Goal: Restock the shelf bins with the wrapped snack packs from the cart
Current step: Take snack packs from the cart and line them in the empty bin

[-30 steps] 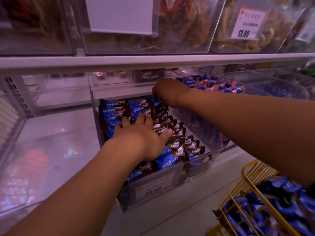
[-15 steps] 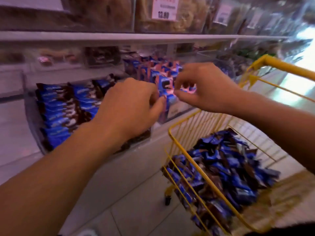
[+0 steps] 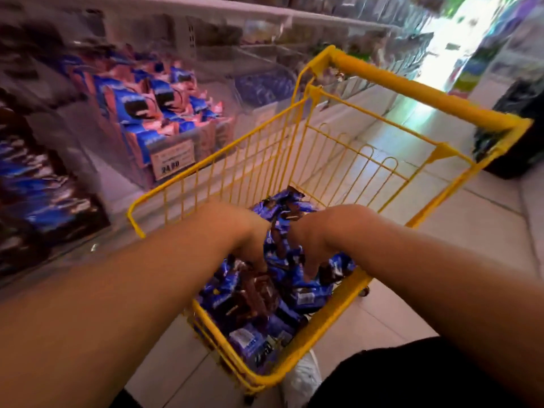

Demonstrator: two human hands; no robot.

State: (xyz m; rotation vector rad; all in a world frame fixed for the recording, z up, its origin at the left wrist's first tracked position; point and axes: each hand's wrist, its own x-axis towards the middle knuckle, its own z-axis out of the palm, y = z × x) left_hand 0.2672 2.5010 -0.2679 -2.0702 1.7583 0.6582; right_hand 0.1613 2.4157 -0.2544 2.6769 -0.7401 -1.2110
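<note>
A yellow wire cart stands beside the shelf, holding a pile of blue and brown wrapped snack packs. Both my hands are inside the cart. My left hand points its fingers down into the middle of the pile and touches the packs. Just to its right, my right hand does the same, fingertips partly buried among the wrappers. Neither hand has a pack lifted. At the far left edge is the shelf bin of blue and brown packs, blurred.
A clear bin of pink and blue packs with a price tag sits left of the cart. The cart's yellow handle is at the far side. A dark object stands on the tiled floor at right.
Both hands have left the shelf bin and dropped into the cart's pile of packs. The view has swung right and down from the shelf to the cart.
</note>
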